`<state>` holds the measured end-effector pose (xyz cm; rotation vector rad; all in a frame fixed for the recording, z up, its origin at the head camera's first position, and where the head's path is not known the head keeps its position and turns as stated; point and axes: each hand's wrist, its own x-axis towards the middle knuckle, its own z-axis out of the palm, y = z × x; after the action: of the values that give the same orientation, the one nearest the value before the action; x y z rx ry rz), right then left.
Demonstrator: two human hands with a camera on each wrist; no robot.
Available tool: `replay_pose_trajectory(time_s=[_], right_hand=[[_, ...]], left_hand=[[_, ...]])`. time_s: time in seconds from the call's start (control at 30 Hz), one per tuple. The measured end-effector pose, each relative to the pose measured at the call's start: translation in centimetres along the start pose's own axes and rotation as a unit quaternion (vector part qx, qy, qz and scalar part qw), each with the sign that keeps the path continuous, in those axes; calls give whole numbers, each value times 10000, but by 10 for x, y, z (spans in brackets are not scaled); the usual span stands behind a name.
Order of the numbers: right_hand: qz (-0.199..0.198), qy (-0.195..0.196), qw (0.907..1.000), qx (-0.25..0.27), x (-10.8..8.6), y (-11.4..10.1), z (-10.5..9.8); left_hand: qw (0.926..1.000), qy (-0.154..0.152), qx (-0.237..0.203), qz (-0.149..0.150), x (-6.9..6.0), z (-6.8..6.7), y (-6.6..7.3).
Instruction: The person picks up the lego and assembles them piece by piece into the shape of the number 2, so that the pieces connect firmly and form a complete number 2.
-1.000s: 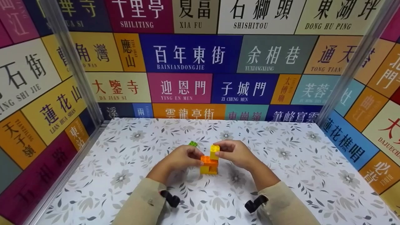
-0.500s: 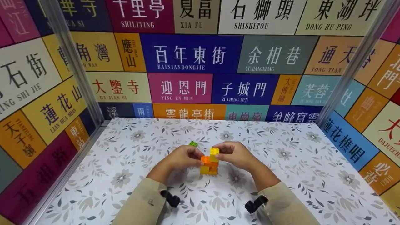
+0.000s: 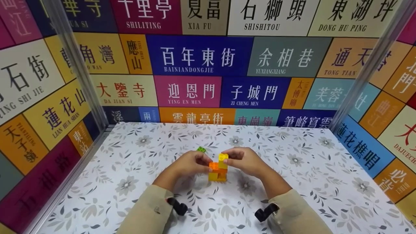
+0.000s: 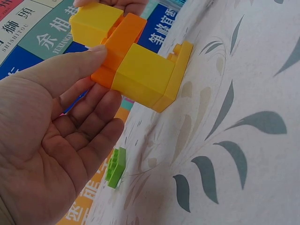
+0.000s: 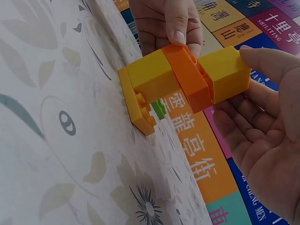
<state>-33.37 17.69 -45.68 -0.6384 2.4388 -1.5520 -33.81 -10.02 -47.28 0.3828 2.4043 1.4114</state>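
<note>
A small stack of toy building bricks stands on the table in front of me. At its foot lies a flat orange-yellow brick (image 5: 131,105), with a yellow brick (image 4: 145,72) on one end of it. An orange brick (image 4: 124,42) spans the top, and my left hand (image 3: 191,162) pinches it by the left end between thumb and fingers. My right hand (image 3: 245,160) pinches another yellow brick (image 5: 226,75) over the orange brick's right end. In the right wrist view a narrow gap with orange studs shows between these two, and the yellow one looks slightly tilted.
Behind my left hand a green brick (image 3: 201,149) lies on the table. White floral cloth or paper covers the tabletop (image 3: 130,208). Colourful sign-covered walls (image 3: 198,55) rise at the back and both sides, with clear corner strips (image 3: 81,71).
Over the last second my right hand has come down a little, bringing the yellow brick onto the orange brick. The left hand and the lower stack have stayed in place.
</note>
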Motion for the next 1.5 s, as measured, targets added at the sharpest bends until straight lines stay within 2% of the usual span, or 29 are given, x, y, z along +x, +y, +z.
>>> replay_pose_trajectory(time_s=[0.17,0.4,0.83,1.13,1.4,1.5], right_hand=[[-67,13,10000,-35,0,1,0],[-235,-82,9995,173,-1,0,-1],[-182,-97,9993,324,0,-1,-1],[-64,-83,9998,192,0,1,-1],[-46,-92,9999,107,-1,0,-2],[-11,-89,9999,122,0,0,-2]], left_hand=[[10000,-4,-20,-4,0,0,0],[9991,45,216,369,2,1,-2],[9999,21,162,51,3,0,0],[9999,-6,123,-63,2,0,0],[9999,7,-34,116,2,1,-1],[10000,6,-1,82,2,1,0]])
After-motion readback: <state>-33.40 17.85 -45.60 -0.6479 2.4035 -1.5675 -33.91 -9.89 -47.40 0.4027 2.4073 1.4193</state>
